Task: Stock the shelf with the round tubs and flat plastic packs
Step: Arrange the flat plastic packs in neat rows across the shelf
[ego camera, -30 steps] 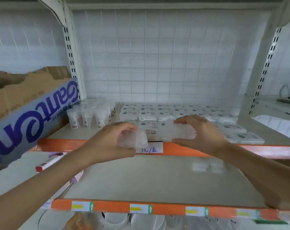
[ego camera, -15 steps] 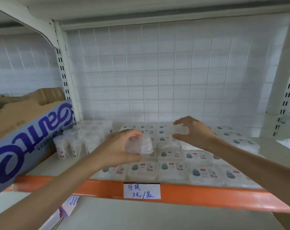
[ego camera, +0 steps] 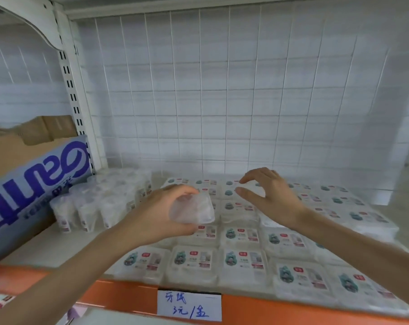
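both hands have advanced over the shelf point(ego camera: 119, 289). left hand point(ego camera: 159, 214) clamps a clear flat pack point(ego camera: 193, 208) above laid packs point(ego camera: 243, 261); right hand point(ego camera: 271, 198) empty, fingers apart. placing step; next move needs a vacant slot. round tubs point(ego camera: 100, 202) rear left.

Two bare hands, left hand point(ego camera: 152, 216), right hand point(ego camera: 272, 199), slim fingers point(ego camera: 250, 195), forearms bare (to the frame's edge)

A big brown cardboard box point(ego camera: 30, 179) sits on the left — its blue side has large purple letters. A white wire grid point(ego camera: 222, 90) stands at the back, beside a white post point(ego camera: 74, 95) with small slots. A white paper tag point(ego camera: 189, 306) with blue handwriting sticks on the orange strip point(ego camera: 269, 310) in front.
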A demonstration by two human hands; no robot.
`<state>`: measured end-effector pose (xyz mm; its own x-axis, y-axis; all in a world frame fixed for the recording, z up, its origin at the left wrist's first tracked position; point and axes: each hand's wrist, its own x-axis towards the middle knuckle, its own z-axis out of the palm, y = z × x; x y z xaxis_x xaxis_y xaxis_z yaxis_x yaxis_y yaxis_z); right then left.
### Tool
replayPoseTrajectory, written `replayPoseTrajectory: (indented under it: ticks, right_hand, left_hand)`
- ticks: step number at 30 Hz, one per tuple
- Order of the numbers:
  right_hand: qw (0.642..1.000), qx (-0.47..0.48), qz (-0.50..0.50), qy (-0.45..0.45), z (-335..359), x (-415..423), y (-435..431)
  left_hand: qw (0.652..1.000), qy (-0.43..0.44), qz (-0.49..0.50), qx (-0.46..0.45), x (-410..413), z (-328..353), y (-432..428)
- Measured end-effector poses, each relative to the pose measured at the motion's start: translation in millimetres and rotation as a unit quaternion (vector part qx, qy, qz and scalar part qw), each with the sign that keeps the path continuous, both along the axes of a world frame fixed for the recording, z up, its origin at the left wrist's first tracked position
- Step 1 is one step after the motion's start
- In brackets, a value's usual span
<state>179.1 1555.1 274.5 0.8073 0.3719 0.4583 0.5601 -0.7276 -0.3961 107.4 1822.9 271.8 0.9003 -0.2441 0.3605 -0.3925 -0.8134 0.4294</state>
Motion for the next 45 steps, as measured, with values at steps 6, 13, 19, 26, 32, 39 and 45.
replayPoseTrajectory:
  ticks: [6,13,19,26,32,39,45]
  right_hand:
    - [0.955,0.18,0.057,0.231,16,-38,57]
    - [0.911,0.263,0.082,0.308,3,-52,92]
    - [0.908,0.309,0.072,0.273,-1,-60,100]
    - [0.924,0.319,0.149,0.148,-1,-78,98]
    - [0.951,0.253,0.157,0.081,-4,-83,104]
    - [0.974,0.157,0.142,0.084,-8,-84,108]
    - [0.918,0.279,0.074,0.273,0,-80,119]
  left_hand:
    - [0.999,-0.023,-0.025,-0.011,1,0,12]
    - [0.997,-0.066,-0.033,-0.003,-4,-10,33]
    - [0.995,0.005,-0.005,-0.097,-16,-7,40]
    - [0.909,0.199,0.086,-0.356,-15,-1,51]
    - [0.847,0.317,0.04,-0.425,-20,7,57]
    - [0.789,0.277,-0.015,-0.549,-21,-1,67]
    - [0.831,0.238,-0.042,-0.501,-23,-1,67]
